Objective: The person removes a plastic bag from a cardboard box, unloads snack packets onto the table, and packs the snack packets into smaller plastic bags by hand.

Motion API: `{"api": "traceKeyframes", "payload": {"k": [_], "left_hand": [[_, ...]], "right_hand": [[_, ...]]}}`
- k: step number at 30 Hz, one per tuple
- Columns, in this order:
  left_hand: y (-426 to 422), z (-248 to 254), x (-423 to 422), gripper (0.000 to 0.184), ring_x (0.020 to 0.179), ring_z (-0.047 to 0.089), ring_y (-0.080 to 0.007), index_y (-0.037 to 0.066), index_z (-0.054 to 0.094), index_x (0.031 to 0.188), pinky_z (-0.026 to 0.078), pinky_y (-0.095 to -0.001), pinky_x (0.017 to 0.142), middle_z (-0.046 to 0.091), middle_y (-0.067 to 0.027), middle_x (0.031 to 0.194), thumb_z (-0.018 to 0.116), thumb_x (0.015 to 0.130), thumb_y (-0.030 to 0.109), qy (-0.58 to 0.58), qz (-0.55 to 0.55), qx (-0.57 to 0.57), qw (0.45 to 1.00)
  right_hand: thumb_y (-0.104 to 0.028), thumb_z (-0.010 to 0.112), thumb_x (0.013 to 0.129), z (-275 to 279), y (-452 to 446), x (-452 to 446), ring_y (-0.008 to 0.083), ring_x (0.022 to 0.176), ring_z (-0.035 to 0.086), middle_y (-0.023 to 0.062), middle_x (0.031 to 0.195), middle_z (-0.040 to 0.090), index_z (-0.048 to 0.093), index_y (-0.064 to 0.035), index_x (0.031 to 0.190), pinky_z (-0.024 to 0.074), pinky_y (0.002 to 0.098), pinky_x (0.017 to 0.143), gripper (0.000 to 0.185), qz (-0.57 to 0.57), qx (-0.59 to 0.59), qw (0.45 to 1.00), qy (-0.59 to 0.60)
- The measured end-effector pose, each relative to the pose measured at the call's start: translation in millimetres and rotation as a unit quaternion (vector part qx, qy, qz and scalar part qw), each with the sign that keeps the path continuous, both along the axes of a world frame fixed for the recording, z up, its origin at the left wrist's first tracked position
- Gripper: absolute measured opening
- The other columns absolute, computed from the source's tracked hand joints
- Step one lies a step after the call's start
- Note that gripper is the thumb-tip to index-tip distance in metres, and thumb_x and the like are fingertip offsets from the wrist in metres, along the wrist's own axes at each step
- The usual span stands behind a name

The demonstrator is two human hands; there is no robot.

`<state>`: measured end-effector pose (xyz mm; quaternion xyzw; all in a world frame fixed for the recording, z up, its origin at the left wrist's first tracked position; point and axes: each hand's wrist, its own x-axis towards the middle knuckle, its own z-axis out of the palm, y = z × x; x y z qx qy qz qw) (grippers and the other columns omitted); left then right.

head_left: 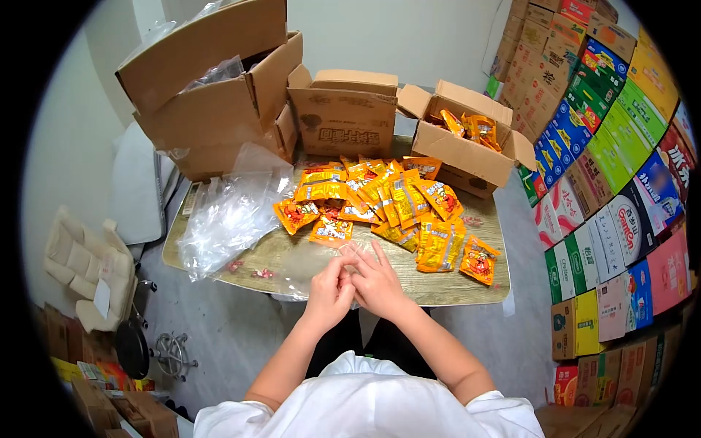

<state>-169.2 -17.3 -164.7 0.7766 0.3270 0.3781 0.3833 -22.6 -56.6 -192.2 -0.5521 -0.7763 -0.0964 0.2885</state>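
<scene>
My left hand point(330, 289) and my right hand point(378, 282) meet at the front edge of the table. A clear plastic bag point(298, 274) is pinched in my left hand and spreads out to its left. My right hand works at the same thin film, thumb bent in and some fingers stretched forward; its exact grip is partly hidden. Just beyond my hands lies a heap of orange snack packets point(372, 193). One loose packet point(479, 260) sits apart at the right. Left of the heap rests a pile of clear plastic bags point(237, 212).
Along the back of the table point(445, 292) stand a large carton point(212, 124), a smaller carton point(347, 120) and an open carton point(467, 150) with orange packets inside. Stacked product boxes point(606, 197) line the right wall. A cream chair point(87, 263) is at the left.
</scene>
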Motion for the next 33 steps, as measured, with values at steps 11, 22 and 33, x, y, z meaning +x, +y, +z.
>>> {"api": "traceKeyframes", "payload": {"k": [11, 22, 33], "left_hand": [[6, 2, 10, 0.014, 0.069, 0.06, -0.03, 0.001, 0.065, 0.087, 0.049, -0.0368, 0.063, 0.057, -0.0145, 0.076, 0.055, 0.076, -0.002, 0.051, -0.009, 0.17, 0.984], [41, -25, 14, 0.013, 0.053, 0.051, -0.0153, -0.001, 0.052, 0.077, 0.044, -0.0302, 0.052, 0.055, -0.0072, 0.065, 0.065, 0.075, 0.001, 0.068, 0.032, 0.014, 0.997], [44, -46, 22, 0.023, 0.05, 0.045, -0.0163, -0.002, 0.05, 0.072, 0.038, -0.0328, 0.05, 0.049, -0.0102, 0.057, 0.06, 0.089, 0.012, 0.063, 0.061, -0.005, 0.996]], "right_hand": [[-0.016, 0.061, 0.077, -19, 43, 23, 0.0299, 0.132, 0.044, 0.0166, 0.134, 0.054, 0.066, -0.0048, 0.109, 0.0355, 0.0447, 0.109, 0.035, 0.118, -0.131, 0.981, 0.081], [-0.002, 0.061, 0.068, -23, 26, 46, 0.0273, 0.079, 0.064, 0.0091, 0.07, 0.064, 0.063, -0.0059, 0.067, 0.0424, 0.0465, 0.102, 0.004, 0.155, -0.167, 0.964, 0.139], [-0.015, 0.068, 0.075, -11, -17, 60, 0.0318, 0.108, 0.051, 0.0122, 0.107, 0.056, 0.062, -0.0061, 0.103, 0.0383, 0.0472, 0.093, 0.03, -0.272, 0.044, 0.931, 0.24]]}}
